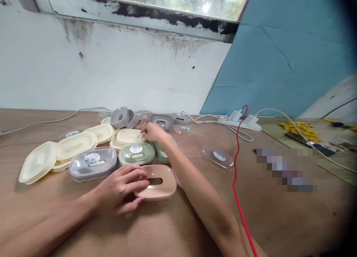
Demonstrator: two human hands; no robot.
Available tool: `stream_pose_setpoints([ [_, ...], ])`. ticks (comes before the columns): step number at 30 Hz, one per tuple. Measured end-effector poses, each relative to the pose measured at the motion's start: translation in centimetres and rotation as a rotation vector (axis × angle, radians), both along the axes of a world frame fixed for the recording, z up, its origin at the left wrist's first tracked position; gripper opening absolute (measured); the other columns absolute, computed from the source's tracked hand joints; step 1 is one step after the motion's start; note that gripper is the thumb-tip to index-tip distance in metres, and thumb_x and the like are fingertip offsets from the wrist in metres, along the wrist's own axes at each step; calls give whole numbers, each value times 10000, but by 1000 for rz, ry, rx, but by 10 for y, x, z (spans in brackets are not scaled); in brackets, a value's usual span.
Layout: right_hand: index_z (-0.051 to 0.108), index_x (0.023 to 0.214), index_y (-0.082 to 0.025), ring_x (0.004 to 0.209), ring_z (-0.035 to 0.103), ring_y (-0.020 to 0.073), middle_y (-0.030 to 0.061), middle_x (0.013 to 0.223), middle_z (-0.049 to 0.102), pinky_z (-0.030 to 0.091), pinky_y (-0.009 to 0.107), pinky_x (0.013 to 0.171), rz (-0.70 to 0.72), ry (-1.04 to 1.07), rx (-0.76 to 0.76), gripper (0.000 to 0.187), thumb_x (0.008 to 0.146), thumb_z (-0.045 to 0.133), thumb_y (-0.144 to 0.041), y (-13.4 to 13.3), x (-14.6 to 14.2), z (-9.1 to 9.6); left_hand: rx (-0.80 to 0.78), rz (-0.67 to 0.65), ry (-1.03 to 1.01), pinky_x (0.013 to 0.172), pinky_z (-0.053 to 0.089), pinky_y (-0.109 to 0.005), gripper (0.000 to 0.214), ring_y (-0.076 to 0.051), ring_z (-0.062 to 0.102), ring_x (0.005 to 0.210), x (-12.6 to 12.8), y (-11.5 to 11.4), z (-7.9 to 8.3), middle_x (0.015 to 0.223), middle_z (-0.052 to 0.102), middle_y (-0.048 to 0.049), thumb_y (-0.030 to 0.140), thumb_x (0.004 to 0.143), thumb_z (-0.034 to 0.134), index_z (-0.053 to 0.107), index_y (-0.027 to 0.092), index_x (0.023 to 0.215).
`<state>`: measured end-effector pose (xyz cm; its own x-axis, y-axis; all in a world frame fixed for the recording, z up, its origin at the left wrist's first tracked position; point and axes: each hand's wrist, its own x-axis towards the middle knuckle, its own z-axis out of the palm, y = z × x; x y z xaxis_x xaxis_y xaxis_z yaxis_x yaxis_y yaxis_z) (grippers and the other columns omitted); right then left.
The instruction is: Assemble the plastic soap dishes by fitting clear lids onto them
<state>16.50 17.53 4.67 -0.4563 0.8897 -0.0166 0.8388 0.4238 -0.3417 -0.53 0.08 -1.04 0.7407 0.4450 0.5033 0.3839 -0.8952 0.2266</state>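
Near the table's front, my left hand [126,188] grips the left end of a pink soap dish [166,182] with a dark slot in it, fingers on top and thumb at the near edge. My right hand [154,132] reaches across to the back, its fingers closed at the right end of a cream oval tray [129,136]. Just behind the pink dish sits a green soap box [134,158] with a clear, labelled lid. A second green box [161,153] is partly covered by my right forearm. A grey lidded box [83,169] lies left of them.
More cream trays [39,162] overlap at the left. Grey slotted pieces [161,121] lie at the back. A clear lid [217,157] rests at right, near a red cable [237,175]. A power strip [251,125] with chargers stands by the wall; a blurred-out object [284,171] lies right.
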Motion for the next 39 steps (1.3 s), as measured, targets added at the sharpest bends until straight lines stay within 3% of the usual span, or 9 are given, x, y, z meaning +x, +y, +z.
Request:
stream_pose_setpoints([
  [7, 834, 992, -240, 1007, 725, 247, 66, 1069, 811, 515, 283, 821, -20, 64, 34, 281, 787, 697, -104, 3, 0, -5, 23, 21, 9, 991, 575, -447, 306, -307, 615, 1175, 1, -2, 5, 1214, 695, -145, 181, 923, 633, 663, 168, 1226],
  [15, 850, 971, -252, 1010, 745, 249, 42, 1035, 824, 556, 304, 879, -146, 216, 129, 294, 803, 677, -84, 10, 3, -1, -45, -8, 26, 1069, 535, -607, 499, -417, 508, 1373, -7, -2, 1, 1446, 603, -173, 467, 790, 874, 700, 259, 1210],
  [18, 852, 974, -226, 935, 756, 240, 60, 988, 824, 581, 307, 848, -223, 269, 161, 269, 810, 684, -94, 11, 14, 15, -130, -37, 1, 1055, 557, -558, 449, -395, 530, 1383, -8, -2, -2, 1496, 559, -185, 388, 846, 821, 687, 257, 1254],
  [22, 832, 1033, -164, 958, 750, 245, 98, 1033, 805, 604, 361, 894, -313, 341, 273, 262, 835, 670, -109, 4, 46, 55, -190, -33, -8, 1004, 599, -459, 379, -360, 610, 1322, -6, -3, -4, 1558, 473, -210, 358, 893, 762, 700, 231, 1246],
  [25, 822, 967, -129, 962, 739, 253, 86, 960, 788, 606, 449, 964, -250, 581, 480, 217, 783, 707, -113, -11, 70, 82, -212, -39, -28, 1025, 592, -445, 372, -361, 597, 1348, -4, -2, -4, 1559, 462, -211, 377, 903, 753, 703, 218, 1236],
  [27, 824, 925, -136, 895, 743, 234, 69, 894, 782, 627, 449, 903, -188, 729, 467, 202, 767, 701, -103, -27, 81, 88, -207, -37, -60, 1041, 584, -450, 325, -365, 577, 1375, -2, -1, -3, 1544, 490, -193, 355, 893, 750, 706, 217, 1184],
  [32, 832, 939, -188, 677, 713, 164, 52, 870, 790, 592, 275, 557, 52, 995, 22, 161, 790, 791, -233, -76, 100, 51, -173, -29, -101, 977, 609, -416, 387, -332, 640, 1276, 2, -2, 1, 1446, 582, -160, 282, 858, 753, 665, 239, 1232],
  [35, 822, 977, -227, 683, 719, 148, 47, 928, 793, 598, 253, 556, 122, 1098, -287, 193, 807, 846, -317, -95, 120, 11, -144, -21, -57, 988, 602, -438, 428, -343, 637, 1258, 2, -1, 2, 1437, 586, -173, 263, 849, 755, 686, 238, 1270],
  [39, 777, 945, -250, 800, 731, 138, 17, 966, 773, 622, 244, 682, 159, 1291, -488, 229, 767, 910, -303, -98, 155, -29, -139, -33, -91, 1033, 587, -475, 414, -352, 621, 1305, 0, 1, -4, 1462, 589, -182, 302, 906, 743, 695, 233, 1312],
])
